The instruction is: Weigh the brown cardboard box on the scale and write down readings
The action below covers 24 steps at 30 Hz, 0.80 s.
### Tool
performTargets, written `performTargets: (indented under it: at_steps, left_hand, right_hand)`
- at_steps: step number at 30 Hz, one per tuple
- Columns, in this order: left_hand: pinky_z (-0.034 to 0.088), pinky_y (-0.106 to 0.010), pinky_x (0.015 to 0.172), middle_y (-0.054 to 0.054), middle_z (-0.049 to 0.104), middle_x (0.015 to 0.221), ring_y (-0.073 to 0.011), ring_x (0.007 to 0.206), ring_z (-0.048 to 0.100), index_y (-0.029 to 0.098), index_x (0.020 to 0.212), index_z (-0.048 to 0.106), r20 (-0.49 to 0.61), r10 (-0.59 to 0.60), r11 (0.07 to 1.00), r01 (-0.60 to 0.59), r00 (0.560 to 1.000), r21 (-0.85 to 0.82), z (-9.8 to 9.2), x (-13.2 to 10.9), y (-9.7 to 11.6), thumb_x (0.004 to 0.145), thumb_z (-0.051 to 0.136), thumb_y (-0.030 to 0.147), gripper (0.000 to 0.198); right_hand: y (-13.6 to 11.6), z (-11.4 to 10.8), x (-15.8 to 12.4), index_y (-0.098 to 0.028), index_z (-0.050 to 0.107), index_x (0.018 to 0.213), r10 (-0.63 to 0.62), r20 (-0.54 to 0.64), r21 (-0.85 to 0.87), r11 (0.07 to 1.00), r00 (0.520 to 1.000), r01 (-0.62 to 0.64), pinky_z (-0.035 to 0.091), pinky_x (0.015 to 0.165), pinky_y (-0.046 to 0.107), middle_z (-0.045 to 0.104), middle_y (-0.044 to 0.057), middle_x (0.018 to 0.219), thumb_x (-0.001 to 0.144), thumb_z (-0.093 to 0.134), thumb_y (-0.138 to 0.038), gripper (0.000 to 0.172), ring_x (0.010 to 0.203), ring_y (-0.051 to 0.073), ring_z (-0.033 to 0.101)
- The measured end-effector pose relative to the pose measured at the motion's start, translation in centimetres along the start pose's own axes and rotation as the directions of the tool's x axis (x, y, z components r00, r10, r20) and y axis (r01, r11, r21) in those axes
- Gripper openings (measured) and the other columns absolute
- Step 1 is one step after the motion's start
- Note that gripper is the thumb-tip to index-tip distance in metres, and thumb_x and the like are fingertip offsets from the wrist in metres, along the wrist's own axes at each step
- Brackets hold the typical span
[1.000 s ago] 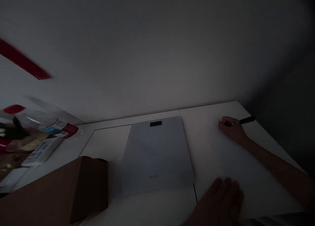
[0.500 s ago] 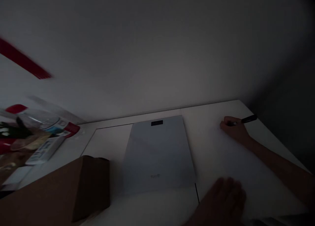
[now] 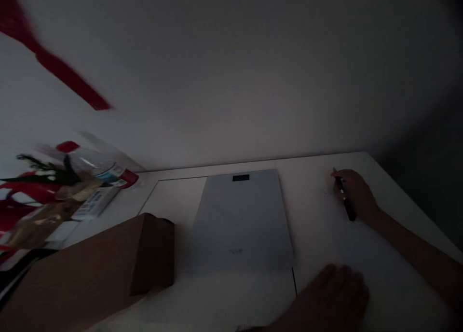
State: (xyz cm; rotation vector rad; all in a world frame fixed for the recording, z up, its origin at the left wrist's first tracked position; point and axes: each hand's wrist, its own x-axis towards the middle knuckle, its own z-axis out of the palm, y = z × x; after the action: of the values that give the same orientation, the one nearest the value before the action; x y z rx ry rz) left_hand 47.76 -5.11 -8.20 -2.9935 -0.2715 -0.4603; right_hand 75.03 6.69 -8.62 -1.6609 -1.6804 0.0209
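Note:
My right hand (image 3: 356,194) is closed around a dark pen (image 3: 345,199) with a light band, above the far right part of the white tabletop (image 3: 304,197). The pen's dark end points down toward me. My left hand (image 3: 338,293) lies flat on the surface at the bottom, fingers stretched out and empty as far as the dim light shows. Left of both hands, a pale flat scale (image 3: 242,221) with a small dark display lies on the table.
A brown cardboard box (image 3: 90,269) occupies the lower left. Beyond it are a clear bottle (image 3: 108,170) with a red cap, a white box (image 3: 96,204), and green leaves (image 3: 50,172) among red wrapping. A plain wall (image 3: 231,81) rises behind the table.
The pen has turned in my right hand, from pointing out to the right to lying downward across the fingers. My left hand stays flat. The view has shifted slightly left.

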Motion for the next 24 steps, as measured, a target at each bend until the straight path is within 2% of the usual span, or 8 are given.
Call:
performTargets:
  at_steps: [3, 7, 11, 15, 19, 24]
  left_hand:
    - [0.028, -0.034, 0.118, -0.007, 0.048, 0.151, -0.0218, 0.137, 0.042, 0.014, 0.140, 0.054, 0.039, 0.015, 1.000, -0.016, 0.999, 0.010, -1.0, 0.2, -0.3, 0.103, 0.027, 0.052, 0.060]
    - [0.029, -0.035, 0.117, -0.008, 0.049, 0.150, -0.0220, 0.134, 0.045, 0.013, 0.141, 0.053, 0.058, 0.032, 0.999, -0.032, 0.998, -0.001, -1.9, 0.4, -0.4, 0.104, 0.027, 0.051, 0.059]
    - [0.026, -0.033, 0.118, -0.009, 0.046, 0.153, -0.0219, 0.137, 0.042, 0.012, 0.144, 0.050, 0.085, 0.022, 1.000, -0.024, 0.996, 0.020, -2.4, 0.2, -0.3, 0.104, 0.025, 0.049, 0.060]
    - [0.023, -0.033, 0.120, -0.008, 0.044, 0.155, -0.0207, 0.140, 0.040, 0.013, 0.146, 0.048, 0.075, 0.001, 0.999, -0.005, 0.997, 0.052, -2.9, -0.1, -0.1, 0.105, 0.022, 0.045, 0.058]
    - [0.025, -0.032, 0.119, -0.007, 0.045, 0.154, -0.0197, 0.139, 0.042, 0.013, 0.145, 0.049, 0.055, -0.010, 0.997, 0.006, 0.998, 0.071, -2.9, -0.3, 0.3, 0.106, 0.021, 0.040, 0.055]
    - [0.029, -0.032, 0.117, -0.008, 0.048, 0.152, -0.0199, 0.135, 0.046, 0.012, 0.141, 0.052, -0.012, -0.003, 0.999, 0.003, 1.000, 0.041, -2.7, -1.1, 0.6, 0.106, 0.028, 0.037, 0.050]
  right_hand:
    - [0.3, 0.1, 0.1, -0.024, 0.070, 0.101, -0.117, 0.096, -0.038, 0.992, 0.988, 0.121, 0.051, 0.090, 0.048, 0.066, 0.012, 0.107, 0.082, 0.044, -0.023, 0.032, 0.107, 0.031, 0.060]
    - [0.7, 0.3, 0.1, -0.024, 0.074, 0.099, -0.189, 0.144, -0.099, 0.974, 0.971, 0.204, 0.051, 0.078, 0.045, 0.065, 0.016, 0.098, 0.081, 0.044, -0.016, 0.036, 0.092, 0.031, 0.059]
    - [0.6, 0.4, -0.1, -0.021, 0.072, 0.115, -0.222, 0.166, -0.160, 0.955, 0.961, 0.249, 0.049, 0.075, 0.044, 0.063, 0.016, 0.092, 0.087, 0.041, -0.018, 0.042, 0.088, 0.031, 0.056]
    - [0.2, 0.3, 0.0, -0.016, 0.063, 0.131, -0.212, 0.157, -0.234, 0.941, 0.965, 0.245, 0.048, 0.084, 0.047, 0.065, 0.017, 0.098, 0.089, 0.038, -0.015, 0.049, 0.092, 0.032, 0.057]
    - [-0.4, 0.1, 0.1, -0.014, 0.061, 0.129, -0.185, 0.098, -0.258, 0.944, 0.978, 0.205, 0.047, 0.092, 0.047, 0.066, 0.018, 0.109, 0.081, 0.038, -0.008, 0.053, 0.102, 0.032, 0.058]
    - [-1.0, -0.3, 0.0, -0.017, 0.061, 0.126, -0.145, 0.050, -0.244, 0.958, 0.988, 0.152, 0.049, 0.090, 0.047, 0.066, 0.018, 0.104, 0.077, 0.041, -0.008, 0.054, 0.100, 0.033, 0.059]
